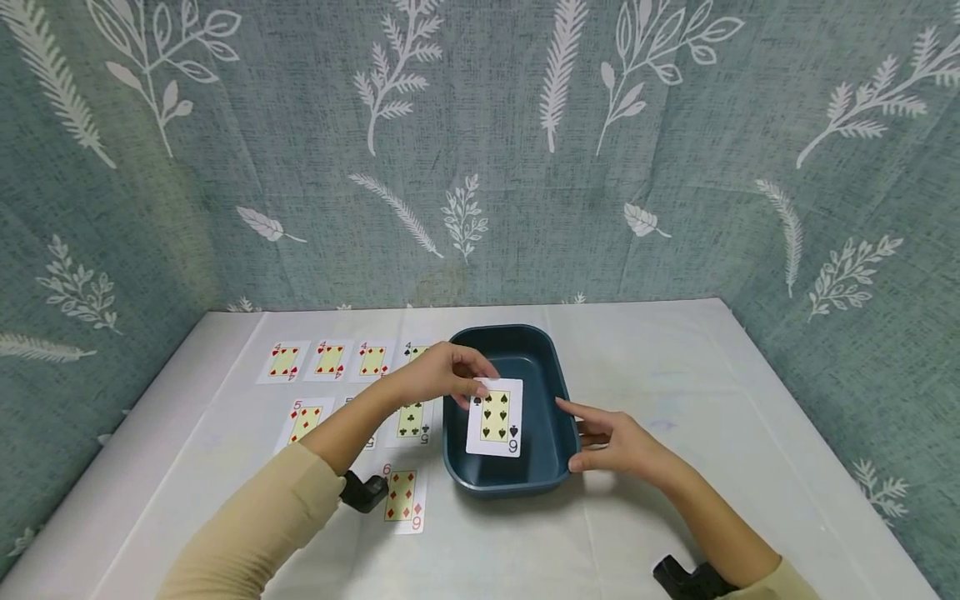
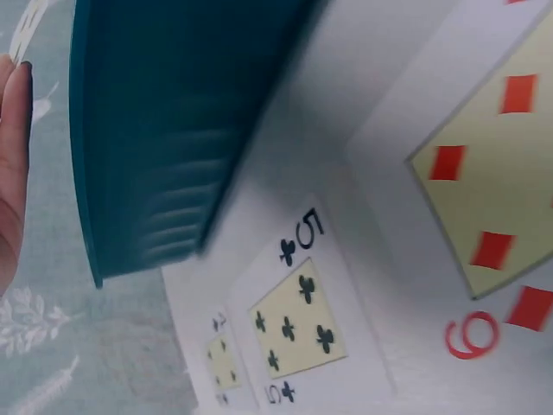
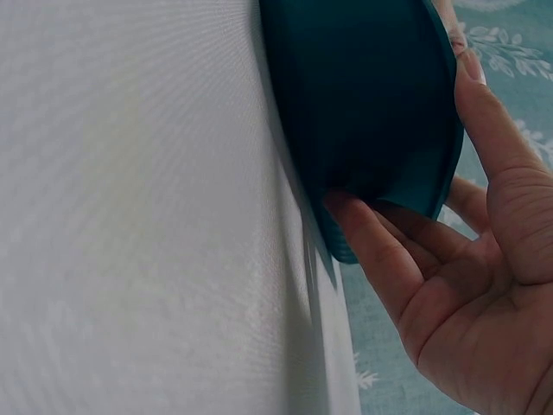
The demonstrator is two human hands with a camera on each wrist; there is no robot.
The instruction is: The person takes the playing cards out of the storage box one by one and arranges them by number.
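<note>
My left hand (image 1: pixel 442 372) pinches a six of spades playing card (image 1: pixel 497 419) by its upper left corner, above the dark blue bin (image 1: pixel 551 358). In the left wrist view, part of the left hand (image 2: pixel 12 164) shows at the edge, with the card (image 2: pixel 28 28) seen nearly edge-on. On the other side, my right hand (image 1: pixel 615 446) touches the bin's right wall with its fingers fairly straight. The right wrist view shows that hand (image 3: pixel 484 285) against the bin's outer side (image 3: pixel 371 104) and rim. The bin's near-left inside is partly hidden by the card.
Left of the bin lie face-up cards in rows: several fours (image 1: pixel 329 362), fives such as the five of clubs (image 1: pixel 411 423), and a six of diamonds (image 1: pixel 402 500). My left arm covers part of these. White cloth (image 1: pixel 720 400) covers the table; a patterned curtain (image 1: pixel 510 225) stands behind.
</note>
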